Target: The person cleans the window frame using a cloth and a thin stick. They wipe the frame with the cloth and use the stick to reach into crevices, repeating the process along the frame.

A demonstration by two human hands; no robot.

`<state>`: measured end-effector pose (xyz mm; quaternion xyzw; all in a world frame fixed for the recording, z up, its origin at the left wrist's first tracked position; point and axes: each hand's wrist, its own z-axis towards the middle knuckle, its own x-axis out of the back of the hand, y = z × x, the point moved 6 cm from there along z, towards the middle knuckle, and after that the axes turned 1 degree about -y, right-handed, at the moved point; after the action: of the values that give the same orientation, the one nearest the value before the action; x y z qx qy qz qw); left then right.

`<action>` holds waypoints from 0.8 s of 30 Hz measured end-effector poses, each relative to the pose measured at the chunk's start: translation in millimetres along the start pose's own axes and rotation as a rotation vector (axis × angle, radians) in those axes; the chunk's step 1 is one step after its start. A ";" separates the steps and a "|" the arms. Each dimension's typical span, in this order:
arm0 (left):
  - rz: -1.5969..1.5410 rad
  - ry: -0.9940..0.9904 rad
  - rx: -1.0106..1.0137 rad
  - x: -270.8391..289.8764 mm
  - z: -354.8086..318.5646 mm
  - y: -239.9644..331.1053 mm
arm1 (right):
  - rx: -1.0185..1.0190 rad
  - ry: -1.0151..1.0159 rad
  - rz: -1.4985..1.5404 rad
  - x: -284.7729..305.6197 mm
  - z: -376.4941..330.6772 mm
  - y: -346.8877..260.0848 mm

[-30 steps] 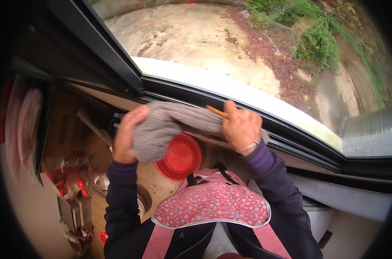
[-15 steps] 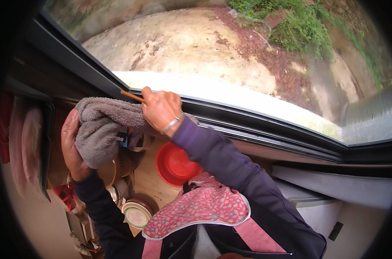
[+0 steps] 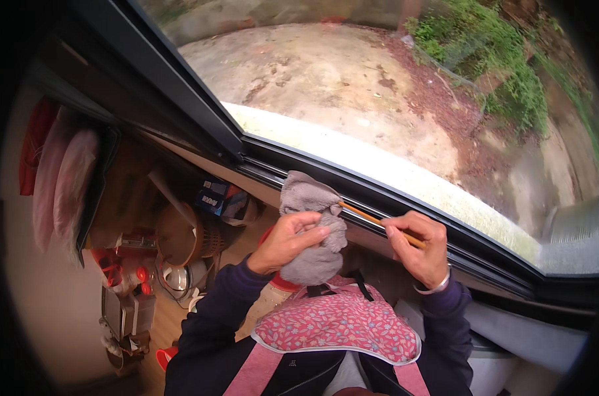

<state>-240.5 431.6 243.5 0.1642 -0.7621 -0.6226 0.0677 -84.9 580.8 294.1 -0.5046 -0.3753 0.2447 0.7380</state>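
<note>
My left hand (image 3: 285, 243) grips a bunched grey towel (image 3: 313, 261) in front of my chest, its thumb and fingers pressed on the cloth. Above and to the right, my right hand (image 3: 421, 245) is closed around a thin orange-brown wooden stick (image 3: 367, 215). The stick's far end meets a fold on the towel's right side; whether it pokes into the cloth or only rests on it I cannot tell. Right behind the towel runs the metal window track (image 3: 263, 171), and the cloth covers part of it.
A dark window frame (image 3: 187, 99) slants across the left. Below it stand a round basket (image 3: 175, 244), a blue box (image 3: 211, 197) and several small household things. Plastic-wrapped bundles (image 3: 75, 178) hang by the left wall. A red basin (image 3: 283, 284) is mostly hidden behind the towel.
My hands and the towel have come to the right and nearer my chest. The right hand has left the towel and now points the stick at it. The view has shifted too.
</note>
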 end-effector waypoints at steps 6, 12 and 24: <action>-0.039 0.028 -0.028 -4.1 10.6 -11.4 | -0.135 -0.377 -0.279 2.2 19.9 -35.2; -0.141 -0.036 0.008 -4.3 14.3 -31.6 | -0.062 -0.517 -0.324 3.7 14.9 -43.2; -0.207 0.002 -0.093 3.7 37.1 -31.9 | 0.138 -0.288 -0.752 -7.0 15.7 -39.8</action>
<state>-250.1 459.3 204.2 0.2392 -0.7112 -0.6609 0.0116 -102.5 569.7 332.2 -0.2418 -0.6159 0.0507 0.7480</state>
